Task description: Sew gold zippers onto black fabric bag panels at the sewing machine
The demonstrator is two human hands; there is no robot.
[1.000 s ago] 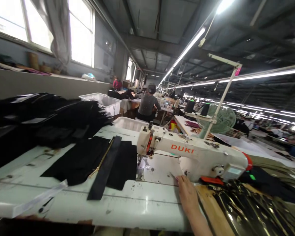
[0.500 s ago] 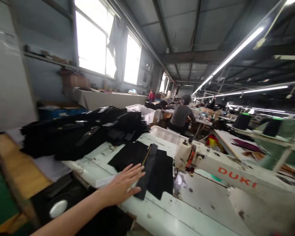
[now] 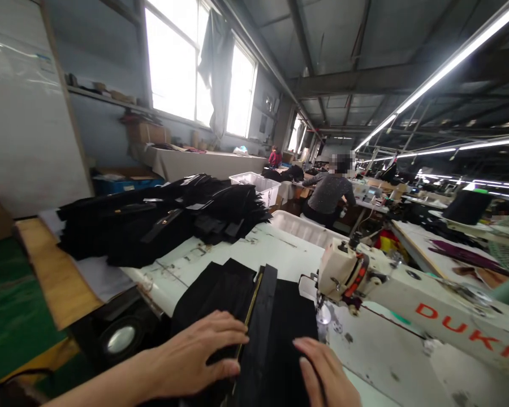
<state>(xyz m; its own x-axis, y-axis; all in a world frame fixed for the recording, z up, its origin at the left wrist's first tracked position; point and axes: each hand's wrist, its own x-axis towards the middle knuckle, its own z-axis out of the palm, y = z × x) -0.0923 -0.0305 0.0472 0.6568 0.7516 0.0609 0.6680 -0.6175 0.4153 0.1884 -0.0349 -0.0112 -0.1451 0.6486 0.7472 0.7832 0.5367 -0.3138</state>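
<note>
A black fabric piece lies on the white table of the sewing machine, its near part passing under my hands. Down its middle runs a smooth dark strip with a gold-coloured zipper along its left side. My left hand rests on the fabric with its fingers stretched out, fingertips by the zipper. At the fabric's right edge is my right hand, fingers slightly bent and thumb apart; no grip on the cloth shows.
To the right stands a white sewing machine, its needle area beside the fabric. A heap of black pieces covers the table's far left. Behind the table are white plastic crates. A co-worker sits farther back.
My right hand has come into view at the fabric's right edge. The fabric has shifted nearer to me, with my left hand still spread on it. The view has turned slightly left.
</note>
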